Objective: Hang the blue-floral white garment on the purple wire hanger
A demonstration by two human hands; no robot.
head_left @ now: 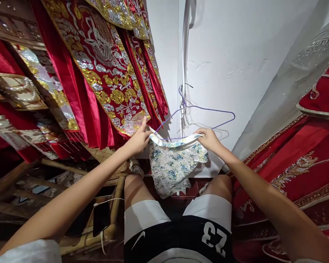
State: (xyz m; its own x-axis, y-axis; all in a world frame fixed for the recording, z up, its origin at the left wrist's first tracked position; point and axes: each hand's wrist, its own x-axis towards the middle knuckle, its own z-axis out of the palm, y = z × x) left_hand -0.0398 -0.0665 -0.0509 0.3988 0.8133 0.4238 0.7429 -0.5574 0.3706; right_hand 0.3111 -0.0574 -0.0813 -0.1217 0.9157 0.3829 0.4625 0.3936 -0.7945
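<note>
A white garment with a blue and yellow floral print (171,166) hangs down between my two hands, its white waistband held at the top. My left hand (140,138) pinches the left end of the band, thumb pointing up. At the other end, my right hand (208,139) grips the band with fingers closed. A purple wire hanger (208,109) hangs by its hook on the wall fitting. Its left arm dips into the garment's opening, while the right arm sticks out above my right hand. The garment's inside is mostly hidden.
Red costumes with gold and silver embroidery (109,73) hang at the left, close to my left hand. More red beaded fabric (298,168) is on the right. A white wall (222,65) stands ahead. Below left are a bamboo chair (113,212) and a phone (101,217) with a white cable.
</note>
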